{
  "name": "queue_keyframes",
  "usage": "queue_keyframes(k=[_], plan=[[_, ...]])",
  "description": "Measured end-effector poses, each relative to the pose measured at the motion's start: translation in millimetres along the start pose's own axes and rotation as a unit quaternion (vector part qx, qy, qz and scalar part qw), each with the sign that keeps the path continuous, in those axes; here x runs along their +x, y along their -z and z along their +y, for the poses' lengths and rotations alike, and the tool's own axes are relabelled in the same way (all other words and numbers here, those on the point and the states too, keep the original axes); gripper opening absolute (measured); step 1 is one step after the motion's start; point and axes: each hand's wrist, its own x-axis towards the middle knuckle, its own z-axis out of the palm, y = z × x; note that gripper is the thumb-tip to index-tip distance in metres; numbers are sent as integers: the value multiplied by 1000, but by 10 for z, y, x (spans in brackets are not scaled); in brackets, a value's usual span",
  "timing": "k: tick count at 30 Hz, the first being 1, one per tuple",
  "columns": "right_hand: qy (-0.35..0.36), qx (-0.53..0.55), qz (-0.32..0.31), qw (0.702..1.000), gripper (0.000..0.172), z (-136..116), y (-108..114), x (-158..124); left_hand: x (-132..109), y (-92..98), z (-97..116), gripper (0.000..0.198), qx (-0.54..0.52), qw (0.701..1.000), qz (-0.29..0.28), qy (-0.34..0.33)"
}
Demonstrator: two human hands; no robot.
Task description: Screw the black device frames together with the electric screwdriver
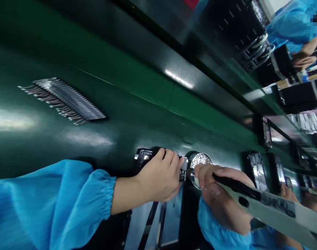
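My left hand (161,175) is wrapped over a black electronic housing (144,156) on the green bench, and its fingers cover most of the part. A metal-coloured end of this housing shows past the fingertips. In my right hand (213,180) is a pale grey electric screwdriver (280,206) with a black lever, its body slanting toward the lower right. The driver's front end is over a round metal dish (202,159) holding many small shiny pieces, probably screws. This dish stands just right of the housing. Where the bit's tip rests cannot be made out.
A stack of dark strips (72,99) with thin wires lies at left on the bench. Glossy flat panels (172,215) are below my left hand. More black housings (257,170) line the right side. A co-worker in a blue sleeve (291,24) is beyond the raised ledge.
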Motion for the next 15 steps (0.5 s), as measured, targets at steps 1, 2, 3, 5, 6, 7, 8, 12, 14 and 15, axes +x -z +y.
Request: queue_keyframes(k=[1,2,3,5,6,7,8,12,14,15], plan=[[1,-3,-2,1000,26,0,-1,2,1,1,0,60,0,1000,0,0],[0,-5,-4,1000,26,0,-2,4,2,1,0,60,1,1000,1,0],[0,-8,-3,1000,26,0,-4,5,2,0,1,60,3,1000,4,1],[0,-9,0,1000,27,1,-6,2,2,-6,3,60,5,1000,9,2],[-1,-7,-1,1000,27,2,-6,-1,2,-8,5,59,6,1000,11,2],[-3,-6,-1,1000,27,3,-4,-5,2,-10,6,59,5,1000,12,3],[-4,-6,-2,1000,27,5,-1,-10,3,-11,8,58,5,1000,13,5],[-13,-29,-6,999,22,9,15,-30,4,-5,9,59,3,1000,8,12],[-10,-34,-12,999,21,14,19,-38,3,1,10,60,2,1000,0,12],[-8,-33,-15,999,21,17,20,-42,2,3,12,60,1,1000,-2,13]])
